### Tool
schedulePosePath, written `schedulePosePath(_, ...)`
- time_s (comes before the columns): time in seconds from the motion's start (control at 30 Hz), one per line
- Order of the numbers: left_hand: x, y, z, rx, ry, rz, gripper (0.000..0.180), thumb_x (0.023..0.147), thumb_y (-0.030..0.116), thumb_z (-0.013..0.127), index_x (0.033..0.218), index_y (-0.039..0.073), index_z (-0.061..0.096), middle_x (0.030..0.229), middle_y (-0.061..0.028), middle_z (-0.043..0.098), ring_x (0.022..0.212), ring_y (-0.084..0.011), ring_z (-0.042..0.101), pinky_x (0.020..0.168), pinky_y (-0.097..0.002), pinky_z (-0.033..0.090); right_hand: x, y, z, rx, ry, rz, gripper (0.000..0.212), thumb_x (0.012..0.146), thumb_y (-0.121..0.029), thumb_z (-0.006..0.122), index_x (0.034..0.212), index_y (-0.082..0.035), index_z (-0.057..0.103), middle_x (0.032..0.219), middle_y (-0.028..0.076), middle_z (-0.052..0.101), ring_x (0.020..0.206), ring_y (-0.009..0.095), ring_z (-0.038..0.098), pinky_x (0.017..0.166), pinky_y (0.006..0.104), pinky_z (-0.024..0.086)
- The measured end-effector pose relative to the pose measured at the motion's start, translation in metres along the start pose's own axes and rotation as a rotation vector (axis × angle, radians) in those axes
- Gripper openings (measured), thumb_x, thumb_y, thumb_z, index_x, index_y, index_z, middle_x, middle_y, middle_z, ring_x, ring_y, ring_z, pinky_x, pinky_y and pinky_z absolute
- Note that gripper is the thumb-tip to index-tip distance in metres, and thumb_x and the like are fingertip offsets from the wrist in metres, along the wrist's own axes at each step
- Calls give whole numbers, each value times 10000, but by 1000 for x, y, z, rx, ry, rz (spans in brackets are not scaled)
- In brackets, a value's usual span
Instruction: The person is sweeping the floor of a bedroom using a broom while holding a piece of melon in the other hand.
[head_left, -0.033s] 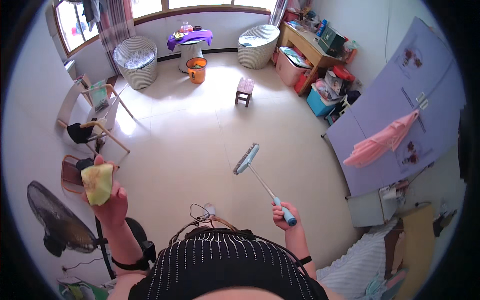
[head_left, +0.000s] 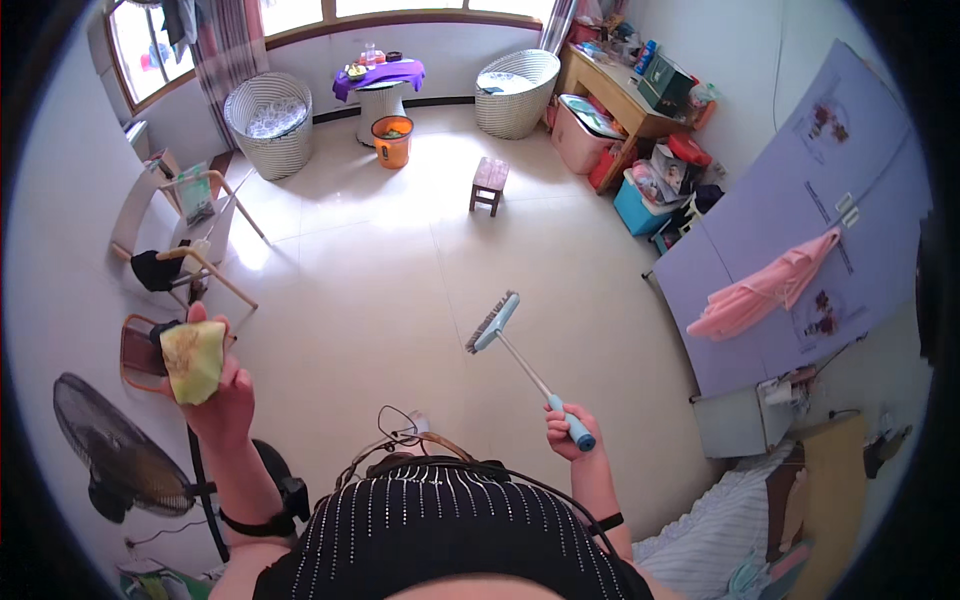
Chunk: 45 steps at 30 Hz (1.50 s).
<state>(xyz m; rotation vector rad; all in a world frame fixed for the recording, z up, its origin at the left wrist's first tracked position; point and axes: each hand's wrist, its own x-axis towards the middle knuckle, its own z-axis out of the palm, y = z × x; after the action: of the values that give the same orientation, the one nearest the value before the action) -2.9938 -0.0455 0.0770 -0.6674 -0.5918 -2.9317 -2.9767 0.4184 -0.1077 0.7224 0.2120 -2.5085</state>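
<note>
My left hand point(head_left: 222, 405) is raised at the left with its fingers around a piece of melon point(head_left: 195, 365). The melon is pale yellow-green, with a brownish patch on its upper face. In my right hand point(head_left: 570, 432) is the blue grip of a floor scrub brush point(head_left: 494, 322). Its thin metal shaft slants up and left to a light blue head with grey bristles. Whether the bristles touch the floor, I cannot tell.
A standing fan point(head_left: 120, 450) and armchair point(head_left: 200, 255) are at the left. Ahead are a small wooden stool point(head_left: 489, 180), an orange bucket point(head_left: 392, 150) and two wicker chairs. A lilac cabinet point(head_left: 760, 240) lines the right, near a striped bed cover point(head_left: 710, 515).
My left hand and the melon have shifted slightly up and left in the picture. My right hand and the scrub brush have hardly moved.
</note>
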Motion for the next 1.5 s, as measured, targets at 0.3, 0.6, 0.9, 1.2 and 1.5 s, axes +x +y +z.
schedulePosePath(0.3, 242, -58, -82, -24, -238, -195, 727, 744, 296, 540, 1313, 151, 112, 1285, -110, 291, 702, -174, 431, 740, -374, 392, 141, -133, 75, 168, 184, -130, 152, 768, -158, 457, 833, -31, 406, 632, 8, 452, 485, 101, 451, 437, 228, 350)
schedulePosePath(0.6, 474, -149, -156, -5, -84, -69, 647, 789, 275, 476, 1313, 132, 124, 1283, -109, 290, 732, -178, 444, 800, -407, 380, 352, -367, 199, 142, 291, -360, 92, 739, -115, 456, 675, -66, 412, 577, 9, 446, 483, 96, 467, 408, 219, 381)
schedulePosePath(0.9, 658, -178, -249, 99, -7, 7, 680, 766, 296, 516, 1313, 140, 142, 1271, -87, 302, 731, -172, 440, 720, -343, 360, 504, -510, 331, 182, 111, -412, 112, 764, -149, 465, 757, -58, 400, 618, 3, 432, 503, 91, 457, 437, 221, 378)
schedulePosePath(1.2, 913, -164, -475, 17, -6, -63, 748, 719, 319, 579, 1302, 100, 166, 1254, -106, 317, 717, -174, 448, 739, -373, 379, 704, -550, 410, 280, 86, -509, 291, 784, -143, 436, 990, 53, 374, 638, 2, 402, 493, 82, 396, 445, 225, 337)
schedulePosePath(1.5, 1133, -124, -690, -75, 168, -62, 729, 710, 295, 617, 1247, 57, 186, 1187, -195, 342, 722, -254, 498, 699, -443, 405, 895, -582, 538, 216, 372, -534, 347, 779, -164, 440, 996, 99, 376, 640, -3, 410, 499, 78, 398, 448, 220, 335)
